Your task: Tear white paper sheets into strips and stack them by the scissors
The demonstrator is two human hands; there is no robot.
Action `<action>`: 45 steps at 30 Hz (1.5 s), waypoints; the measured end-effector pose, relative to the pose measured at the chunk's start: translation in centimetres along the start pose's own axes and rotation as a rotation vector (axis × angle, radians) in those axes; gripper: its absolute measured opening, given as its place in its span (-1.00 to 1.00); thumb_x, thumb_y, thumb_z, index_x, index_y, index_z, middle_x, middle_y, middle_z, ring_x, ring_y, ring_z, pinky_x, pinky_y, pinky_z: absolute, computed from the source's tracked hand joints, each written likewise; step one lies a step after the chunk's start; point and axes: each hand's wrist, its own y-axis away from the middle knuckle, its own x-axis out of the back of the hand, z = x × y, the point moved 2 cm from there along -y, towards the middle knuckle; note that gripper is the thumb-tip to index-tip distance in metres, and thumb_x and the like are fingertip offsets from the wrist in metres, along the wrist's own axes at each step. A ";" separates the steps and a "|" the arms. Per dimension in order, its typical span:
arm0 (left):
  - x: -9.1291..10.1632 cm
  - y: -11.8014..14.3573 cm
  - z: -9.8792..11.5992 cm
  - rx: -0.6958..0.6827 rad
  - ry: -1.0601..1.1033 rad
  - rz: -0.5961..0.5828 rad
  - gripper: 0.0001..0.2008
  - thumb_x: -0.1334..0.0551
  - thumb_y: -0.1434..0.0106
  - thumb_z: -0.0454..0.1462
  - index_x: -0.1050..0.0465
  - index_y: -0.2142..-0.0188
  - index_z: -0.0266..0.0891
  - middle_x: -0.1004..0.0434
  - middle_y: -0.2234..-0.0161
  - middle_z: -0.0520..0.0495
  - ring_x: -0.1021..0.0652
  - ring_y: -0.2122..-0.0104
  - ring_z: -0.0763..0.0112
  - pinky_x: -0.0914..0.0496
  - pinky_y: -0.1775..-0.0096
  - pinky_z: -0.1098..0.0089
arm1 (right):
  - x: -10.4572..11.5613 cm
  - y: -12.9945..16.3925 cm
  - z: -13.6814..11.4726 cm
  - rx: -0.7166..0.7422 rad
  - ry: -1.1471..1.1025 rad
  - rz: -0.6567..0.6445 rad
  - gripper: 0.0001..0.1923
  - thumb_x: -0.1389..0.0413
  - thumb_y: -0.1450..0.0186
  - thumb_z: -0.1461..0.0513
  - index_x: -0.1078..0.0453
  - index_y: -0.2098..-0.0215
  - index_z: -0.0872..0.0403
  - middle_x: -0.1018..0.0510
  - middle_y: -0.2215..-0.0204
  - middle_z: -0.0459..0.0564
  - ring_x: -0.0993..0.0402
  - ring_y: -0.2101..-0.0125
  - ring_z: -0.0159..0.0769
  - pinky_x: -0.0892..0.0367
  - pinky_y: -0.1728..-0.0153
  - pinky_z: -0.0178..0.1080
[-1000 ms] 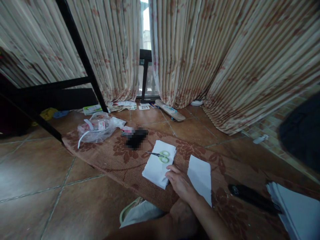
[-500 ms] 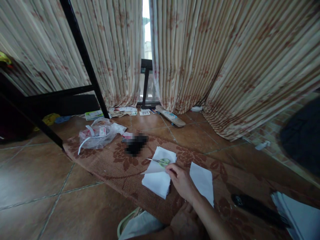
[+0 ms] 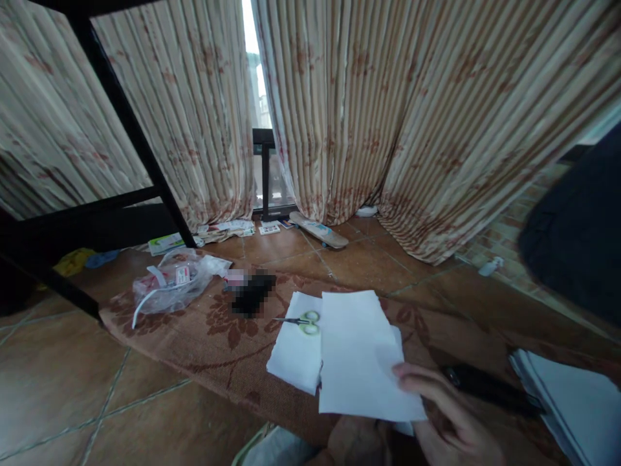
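Note:
My right hand (image 3: 444, 411) grips the right edge of a white sheet of paper (image 3: 356, 353), thumb and fingers pinched on it. The sheet covers most of a second piece of white paper (image 3: 396, 335) and overlaps the right side of a small paper stack (image 3: 294, 359). On that stack lie scissors (image 3: 305, 322) with pale green handles, blades pointing left. At the bottom, below the sheet, my left hand (image 3: 359, 441) appears dim and partly covered; its fingers cannot be made out.
The patterned brown cloth (image 3: 204, 349) carries a clear plastic bag (image 3: 169, 285), a blurred black item (image 3: 252, 294), a long black object (image 3: 492, 388) and another paper pile (image 3: 577, 401). Beyond, a skateboard (image 3: 317, 230) lies on the tiles before the curtains (image 3: 320, 110).
My right hand has moved right and toward me, away from the scissors, and now holds a sheet over the right-hand paper. The scissors stay on the stack. The view has shifted slightly.

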 end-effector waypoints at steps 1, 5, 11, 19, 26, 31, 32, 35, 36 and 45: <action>-0.1 0.1 0.0 0.005 -0.007 -0.001 -0.72 -0.14 -0.34 -0.17 -0.35 -0.01 -0.20 -0.36 -0.03 -0.16 -0.46 0.08 0.27 -0.41 0.07 0.16 | -0.3 0.9 1.6 -0.029 0.037 -0.001 -0.74 0.01 -0.21 0.23 -0.47 0.21 -0.07 -0.54 0.10 0.02 -0.50 0.11 -0.17 -0.44 0.10 -0.18; -1.3 -0.1 -0.1 0.031 -0.038 -0.004 -0.77 -0.15 -0.33 -0.20 -0.39 0.07 -0.24 -0.43 0.05 -0.15 -0.48 0.12 0.28 -0.40 0.08 0.16 | -2.4 3.7 7.6 -0.124 0.093 -0.108 -0.64 0.09 -0.19 0.31 -0.51 0.21 -0.04 -0.55 0.11 0.00 -0.52 0.13 -0.24 -0.46 0.11 -0.22; -2.2 -0.3 -0.3 0.084 -0.041 0.076 -0.94 -0.20 -0.23 -0.31 -0.44 0.33 -0.26 -0.49 0.40 -0.07 -0.50 0.32 0.26 -0.43 0.17 0.20 | -3.4 5.2 10.2 -0.150 0.107 -0.137 -0.54 0.12 -0.07 0.42 -0.49 0.22 -0.01 -0.52 0.05 -0.03 -0.46 0.03 -0.27 -0.36 -0.03 -0.16; -0.7 -0.3 0.1 0.071 -0.011 0.125 -0.94 -0.17 -0.24 -0.34 -0.41 0.32 -0.24 -0.48 0.35 -0.06 -0.48 0.29 0.27 -0.42 0.16 0.20 | -2.9 5.6 10.2 -0.131 0.135 -0.167 -0.51 0.12 -0.06 0.45 -0.48 0.18 -0.01 -0.48 0.00 0.01 -0.39 -0.03 -0.20 -0.31 -0.09 -0.07; -0.3 -0.4 0.5 0.063 -0.083 0.121 -0.92 -0.14 -0.25 -0.35 -0.42 0.31 -0.24 -0.48 0.33 -0.07 -0.48 0.24 0.27 -0.34 0.01 0.14 | -3.1 5.8 10.5 -0.089 0.183 -0.156 -0.48 0.12 -0.05 0.47 -0.49 0.18 -0.01 -0.50 0.04 0.01 -0.38 -0.02 -0.20 -0.31 -0.08 -0.04; 0.1 -0.6 0.8 -0.047 -0.113 0.079 -0.89 -0.12 -0.28 -0.36 -0.42 0.31 -0.24 -0.48 0.34 -0.04 -0.48 0.27 0.31 -0.29 -0.03 0.12 | -3.1 5.9 10.3 -0.090 0.217 -0.157 -0.46 0.13 -0.08 0.48 -0.50 0.15 -0.03 -0.50 0.04 0.01 -0.37 -0.02 -0.19 -0.31 -0.08 -0.04; 0.1 -0.6 0.7 -0.043 -0.112 0.074 -0.90 -0.12 -0.28 -0.36 -0.42 0.30 -0.25 -0.48 0.34 -0.04 -0.47 0.26 0.31 -0.29 -0.02 0.13 | -3.1 5.9 10.3 -0.093 0.222 -0.156 -0.46 0.13 -0.08 0.48 -0.50 0.15 -0.03 -0.50 0.04 0.01 -0.38 -0.02 -0.19 -0.31 -0.08 -0.05; 0.0 -0.5 0.5 -0.010 -0.102 0.063 -0.89 -0.12 -0.29 -0.35 -0.42 0.27 -0.26 -0.48 0.31 -0.06 -0.47 0.23 0.29 -0.31 0.02 0.18 | -3.1 6.0 10.2 -0.102 0.231 -0.148 -0.48 0.12 -0.09 0.47 -0.51 0.16 -0.03 -0.51 0.04 0.00 -0.38 -0.01 -0.21 -0.32 -0.07 -0.08; -0.1 -0.4 0.4 -0.016 -0.098 0.045 -0.89 -0.11 -0.29 -0.34 -0.42 0.27 -0.26 -0.48 0.29 -0.08 -0.47 0.21 0.29 -0.31 0.03 0.17 | -3.2 6.0 10.2 -0.106 0.234 -0.145 -0.48 0.11 -0.09 0.47 -0.52 0.17 -0.02 -0.51 0.04 -0.01 -0.38 -0.01 -0.21 -0.32 -0.07 -0.09; -0.5 -0.5 0.4 -0.005 -0.064 -0.022 -0.87 -0.10 -0.30 -0.34 -0.41 0.21 -0.26 -0.48 0.23 -0.09 -0.45 0.17 0.27 -0.27 -0.02 0.12 | -3.0 6.0 10.2 -0.090 0.187 -0.134 -0.49 0.07 -0.08 0.47 -0.52 0.15 -0.05 -0.52 0.05 -0.02 -0.39 0.00 -0.20 -0.33 -0.05 -0.08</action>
